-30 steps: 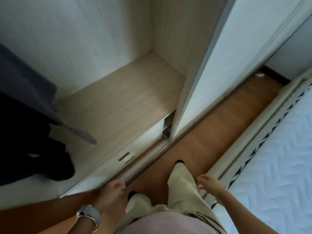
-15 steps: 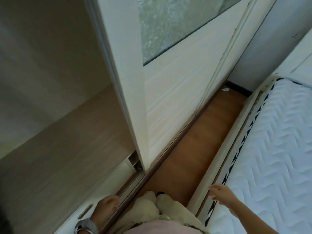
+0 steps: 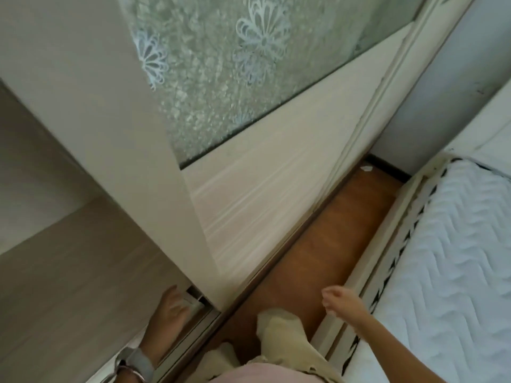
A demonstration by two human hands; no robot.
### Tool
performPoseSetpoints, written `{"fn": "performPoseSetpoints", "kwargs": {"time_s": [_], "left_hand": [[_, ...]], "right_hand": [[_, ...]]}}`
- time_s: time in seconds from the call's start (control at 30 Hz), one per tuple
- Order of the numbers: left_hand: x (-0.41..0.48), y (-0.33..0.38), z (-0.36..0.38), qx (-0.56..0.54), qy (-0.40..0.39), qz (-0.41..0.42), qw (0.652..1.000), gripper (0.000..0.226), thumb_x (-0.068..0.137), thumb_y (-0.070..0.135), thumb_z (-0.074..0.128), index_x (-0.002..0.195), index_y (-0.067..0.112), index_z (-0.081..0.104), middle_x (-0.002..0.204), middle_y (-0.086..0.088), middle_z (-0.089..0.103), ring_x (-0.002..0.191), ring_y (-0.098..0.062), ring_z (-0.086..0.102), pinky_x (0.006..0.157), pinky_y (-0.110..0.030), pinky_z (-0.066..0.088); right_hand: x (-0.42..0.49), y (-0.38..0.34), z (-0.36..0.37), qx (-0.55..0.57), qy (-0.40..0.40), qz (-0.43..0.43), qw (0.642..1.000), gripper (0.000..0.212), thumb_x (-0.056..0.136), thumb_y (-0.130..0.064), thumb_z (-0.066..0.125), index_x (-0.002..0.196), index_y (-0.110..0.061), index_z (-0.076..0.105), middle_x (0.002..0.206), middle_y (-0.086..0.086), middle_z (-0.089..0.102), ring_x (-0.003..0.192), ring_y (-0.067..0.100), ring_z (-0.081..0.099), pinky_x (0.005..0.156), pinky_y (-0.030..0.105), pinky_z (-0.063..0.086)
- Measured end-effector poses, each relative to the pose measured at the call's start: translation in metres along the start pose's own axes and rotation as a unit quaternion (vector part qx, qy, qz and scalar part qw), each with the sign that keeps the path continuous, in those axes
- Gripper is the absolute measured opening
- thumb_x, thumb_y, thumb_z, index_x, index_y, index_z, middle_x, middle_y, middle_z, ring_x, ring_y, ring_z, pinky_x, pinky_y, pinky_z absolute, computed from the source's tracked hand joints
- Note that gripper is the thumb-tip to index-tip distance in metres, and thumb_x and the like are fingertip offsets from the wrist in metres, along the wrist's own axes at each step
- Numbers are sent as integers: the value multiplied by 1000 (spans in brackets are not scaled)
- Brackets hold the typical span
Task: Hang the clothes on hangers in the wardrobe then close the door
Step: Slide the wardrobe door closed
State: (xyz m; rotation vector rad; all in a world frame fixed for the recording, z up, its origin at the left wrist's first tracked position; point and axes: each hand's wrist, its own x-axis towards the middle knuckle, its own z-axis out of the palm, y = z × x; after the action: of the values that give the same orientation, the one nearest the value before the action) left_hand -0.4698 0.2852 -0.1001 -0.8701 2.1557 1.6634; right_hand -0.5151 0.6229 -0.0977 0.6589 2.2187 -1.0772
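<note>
The white sliding wardrobe door (image 3: 262, 217) with a frosted floral glass panel (image 3: 221, 78) fills the middle of the head view. Left of its edge the wardrobe stands uncovered, showing its pale wooden shelf (image 3: 69, 272). My left hand (image 3: 168, 308), with a watch on the wrist, reaches with straight fingers to the bottom of the door's edge, by the floor track (image 3: 193, 327); whether it touches is unclear. My right hand (image 3: 340, 302) hangs in the air over the floor, fingers loosely curled, holding nothing. No clothes or hangers are in view.
A narrow strip of brown wooden floor (image 3: 318, 244) runs between the wardrobe and a bed with a white quilted mattress (image 3: 456, 272) on the right. My legs in beige trousers (image 3: 282, 335) stand in that strip. A grey wall (image 3: 442, 92) closes the far end.
The view has swung right and up, so the dark hanging clothes are out of sight. My left hand has come up to the door's lower edge. My right hand has lifted slightly.
</note>
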Motion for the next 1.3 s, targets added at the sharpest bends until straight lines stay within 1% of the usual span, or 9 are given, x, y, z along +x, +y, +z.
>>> {"fn": "performPoseSetpoints", "kwargs": {"time_s": [0.07,0.17,0.27,0.4,0.53,0.73,0.93,1.07,1.3], "left_hand": [[-5,26,19,-33,11,56,998,55,82,-4,62,120,30,42,121,2,52,116,-18,52,102,-30,39],[-19,63,46,-118,94,108,983,47,78,2,69,114,26,49,106,8,61,91,0,63,102,-40,42],[-33,94,56,-178,275,140,934,62,68,16,79,122,10,48,108,-5,65,93,-9,65,97,-45,47],[-54,138,59,-169,395,183,884,61,63,20,83,111,18,45,105,7,62,95,-11,61,89,-30,48],[-63,155,52,-116,437,169,876,68,64,16,82,110,31,35,92,29,49,82,10,50,67,-1,40],[-74,155,46,-96,438,142,882,70,63,26,83,112,38,33,91,27,52,82,7,54,60,-3,45],[-91,142,29,-73,462,125,875,69,63,31,82,112,38,34,89,32,51,78,25,52,62,5,42],[-104,119,5,-74,479,107,868,70,64,33,81,120,30,40,92,26,54,89,4,59,63,-6,47],[-136,67,-58,-72,506,78,856,70,64,39,79,122,35,39,99,20,58,92,-3,59,74,-16,48]], "right_hand": [[22,-42,-23,-76,33,-112,990,32,93,-21,50,122,-10,58,101,1,65,97,16,60,89,30,50],[28,-119,-52,-117,83,-324,935,31,94,-22,50,122,-13,58,99,3,68,94,17,64,79,26,51],[4,-188,-69,-108,146,-610,771,25,90,-19,51,107,-10,67,83,1,68,80,7,58,67,15,45],[-44,-250,-62,-63,143,-854,497,16,87,-14,60,98,-6,69,89,8,73,88,20,62,80,29,52],[-95,-295,-30,-51,188,-904,379,39,85,-23,63,121,-10,56,121,7,64,121,21,49,108,39,34],[-117,-302,1,-81,188,-892,402,66,85,-43,55,134,-5,32,141,5,30,140,19,19,118,40,0],[-138,-298,31,-43,154,-892,424,65,85,-45,55,134,-7,35,141,4,30,143,4,-1,119,37,-2],[-160,-295,61,-36,145,-896,417,65,85,-45,52,134,-6,35,141,3,30,144,5,-5,120,35,-5],[-220,-286,132,-31,151,-898,411,62,86,-43,48,134,-6,34,142,3,28,144,6,-9,119,34,-6]]}}
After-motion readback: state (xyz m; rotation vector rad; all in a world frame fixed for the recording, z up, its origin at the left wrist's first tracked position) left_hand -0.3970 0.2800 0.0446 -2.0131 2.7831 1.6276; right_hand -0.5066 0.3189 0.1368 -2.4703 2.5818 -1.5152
